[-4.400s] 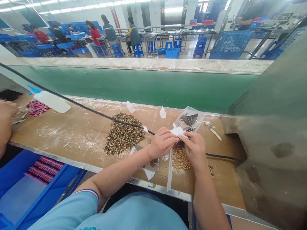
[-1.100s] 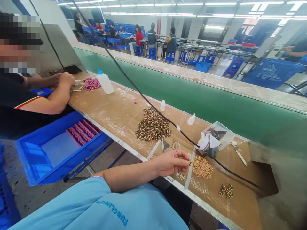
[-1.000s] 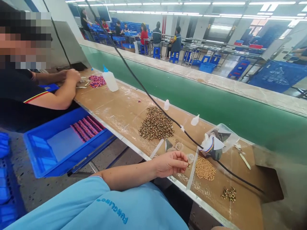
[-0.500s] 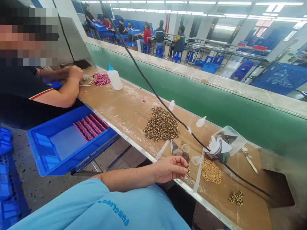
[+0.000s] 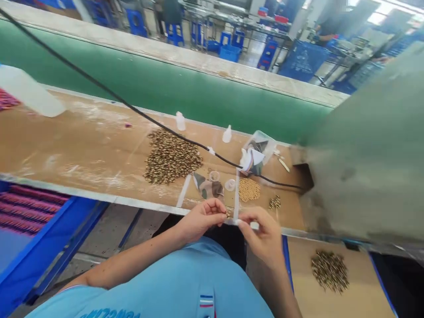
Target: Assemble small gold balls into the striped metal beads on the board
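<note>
My left hand (image 5: 202, 218) is closed in a pinch on a small brass piece at the bench's front edge. My right hand (image 5: 263, 234) is closed too, with something small and white between its fingertips; I cannot make out what. The two hands nearly meet above my lap. Just beyond them on the bench lie a large heap of brass parts (image 5: 170, 157), a small pile of golden beads (image 5: 249, 189) and a few loose brass pieces (image 5: 274, 202). Two small clear cups (image 5: 229, 184) stand between the piles.
A black cable (image 5: 99, 88) crosses the bench to a clear bag (image 5: 256, 152). Two small dropper bottles (image 5: 227, 134) and a bigger white bottle (image 5: 29, 95) stand behind. A blue tray (image 5: 39, 238) hangs at left. A cardboard box holding brass parts (image 5: 329, 269) sits lower right. The green belt (image 5: 159, 84) runs behind.
The view has swung right and down, off the person at left. My right hand has come into view and met my left hand, which still pinches the brass piece.
</note>
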Demonstrator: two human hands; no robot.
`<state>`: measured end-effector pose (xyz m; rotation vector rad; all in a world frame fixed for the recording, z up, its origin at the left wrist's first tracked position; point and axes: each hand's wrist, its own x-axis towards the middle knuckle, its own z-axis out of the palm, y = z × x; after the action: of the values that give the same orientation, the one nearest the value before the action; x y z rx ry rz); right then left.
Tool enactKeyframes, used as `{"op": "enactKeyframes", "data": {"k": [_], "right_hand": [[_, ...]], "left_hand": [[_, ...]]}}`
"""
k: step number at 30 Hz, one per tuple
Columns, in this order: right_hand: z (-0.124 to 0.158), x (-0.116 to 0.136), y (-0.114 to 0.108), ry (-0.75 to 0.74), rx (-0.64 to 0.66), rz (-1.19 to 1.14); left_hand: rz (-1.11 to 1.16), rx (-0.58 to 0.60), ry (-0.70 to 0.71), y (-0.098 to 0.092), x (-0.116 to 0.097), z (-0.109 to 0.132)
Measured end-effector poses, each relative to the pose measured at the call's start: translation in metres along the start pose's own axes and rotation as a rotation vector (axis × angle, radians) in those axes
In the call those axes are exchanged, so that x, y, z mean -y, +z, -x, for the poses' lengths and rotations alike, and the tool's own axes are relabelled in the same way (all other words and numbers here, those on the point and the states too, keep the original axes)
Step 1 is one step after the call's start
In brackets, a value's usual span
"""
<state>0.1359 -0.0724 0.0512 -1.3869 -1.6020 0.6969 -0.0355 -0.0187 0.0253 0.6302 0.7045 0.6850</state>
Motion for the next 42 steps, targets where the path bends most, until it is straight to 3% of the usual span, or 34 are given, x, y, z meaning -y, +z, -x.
{"op": "enactKeyframes", "data": {"k": [6, 12, 15, 22, 28, 31, 36, 42], "right_hand": [[0.008, -0.025, 0.023, 0.047, -0.118, -0.031], [0.013, -0.042, 0.029, 0.084, -0.21, -0.03], [0.007, -0.058, 0.022, 0.089, -0.24, 0.078], [-0.007, -0.106, -0.021, 0.222, -0.49, 0.529], [-0.01, -0.109, -0.029, 0.239, -0.575, 0.677], [-0.009, -0.104, -0.025, 0.224, -0.522, 0.664], [-0.009, -0.101, -0.017, 0.205, -0.315, 0.567], [-0.016, -0.102, -0.016, 0.163, -0.238, 0.598]], "left_hand": [[-0.112, -0.018, 0.019, 0.01, 0.014, -0.013], [-0.179, -0.034, 0.038, 0.009, 0.022, -0.023], [-0.249, -0.054, 0.067, 0.004, 0.02, -0.026], [-0.472, -0.059, 0.165, -0.013, 0.02, -0.031], [-0.451, -0.052, 0.152, -0.023, 0.024, -0.034], [-0.463, -0.032, 0.141, -0.025, 0.024, -0.034], [-0.474, -0.012, 0.149, -0.027, 0.024, -0.034], [-0.479, -0.006, 0.166, -0.028, 0.024, -0.033]]}}
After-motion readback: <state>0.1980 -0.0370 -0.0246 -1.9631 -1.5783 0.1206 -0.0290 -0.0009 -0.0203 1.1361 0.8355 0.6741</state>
